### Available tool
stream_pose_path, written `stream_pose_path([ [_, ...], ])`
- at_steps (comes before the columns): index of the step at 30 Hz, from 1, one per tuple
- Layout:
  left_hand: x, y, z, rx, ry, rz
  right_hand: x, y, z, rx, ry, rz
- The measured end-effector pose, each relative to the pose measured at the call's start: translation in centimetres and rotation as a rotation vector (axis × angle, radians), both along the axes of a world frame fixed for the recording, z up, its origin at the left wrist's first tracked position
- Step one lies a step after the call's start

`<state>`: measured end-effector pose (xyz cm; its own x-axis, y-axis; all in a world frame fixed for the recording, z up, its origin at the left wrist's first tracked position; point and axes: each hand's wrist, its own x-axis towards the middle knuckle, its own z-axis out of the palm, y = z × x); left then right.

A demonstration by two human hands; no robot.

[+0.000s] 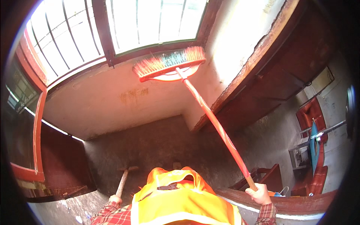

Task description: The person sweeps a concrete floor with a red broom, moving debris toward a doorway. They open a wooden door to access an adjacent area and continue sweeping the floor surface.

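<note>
My right hand [259, 194], at the lower right, grips the wooden end of a broom's red handle [206, 109]. The handle runs up and to the left, and the broom head [171, 69] is raised, bristles upward, just below the window frame [157, 46]. Its bristles are red on both sides and bluish green in the middle. At the lower left, my left hand [115, 199] is closed around a wooden-handled tool [123, 181]. That tool's crosswise head is dark and too dim to identify. An orange safety vest [182, 205] covers my body.
A barred window [157, 19] stands over a stained wall [121, 95]. Open red-framed casement [38, 132] stands left, above a dark red panel [63, 157]. A dark red door [270, 81] is at right. Beyond are red padded seats [312, 115] and a blue-green tabletop [314, 146].
</note>
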<state>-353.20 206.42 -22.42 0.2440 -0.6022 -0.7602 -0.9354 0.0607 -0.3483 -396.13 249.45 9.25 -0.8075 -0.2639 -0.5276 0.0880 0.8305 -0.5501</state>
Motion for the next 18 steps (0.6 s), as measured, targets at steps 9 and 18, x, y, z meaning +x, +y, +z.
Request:
stream_pose_path([
  [9,3.4,-1.8,-6.9,0.166,0.017,-0.192,-8.6,1.4,0.8,-0.386,-0.634,-0.082],
  [18,8.6,-1.5,-13.4,0.196,0.134,-0.074,0.7,3.6,-0.9,-0.741,-1.08,-0.068],
])
